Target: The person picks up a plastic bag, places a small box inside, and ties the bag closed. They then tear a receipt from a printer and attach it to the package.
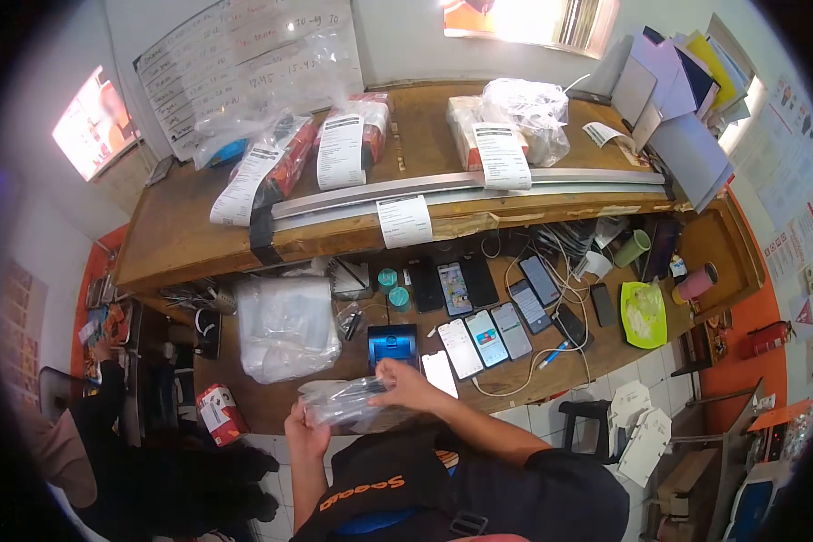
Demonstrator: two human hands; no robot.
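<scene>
A clear plastic bag (341, 403) is stretched between my two hands, just above the front edge of the desk. Something greyish shows through it, too blurred to name. My left hand (309, 437) closes on the bag's left end from below. Fingers of my right hand (405, 387) pinch its right end. Just beyond my right hand stands a small dark device with a blue screen (393, 344). Several phones lie to its right, among them a phone with a white screen (439, 376). A stack of clear plastic bags (285, 327) lies beyond my left hand.
Wrapped parcels with paper labels, such as a red box (353, 135), sit on the upper shelf (411, 154). White cables and a green tray (642, 316) lie on the right. Another person in dark clothing (108, 434) is at the left, near a red-and-white package (219, 414).
</scene>
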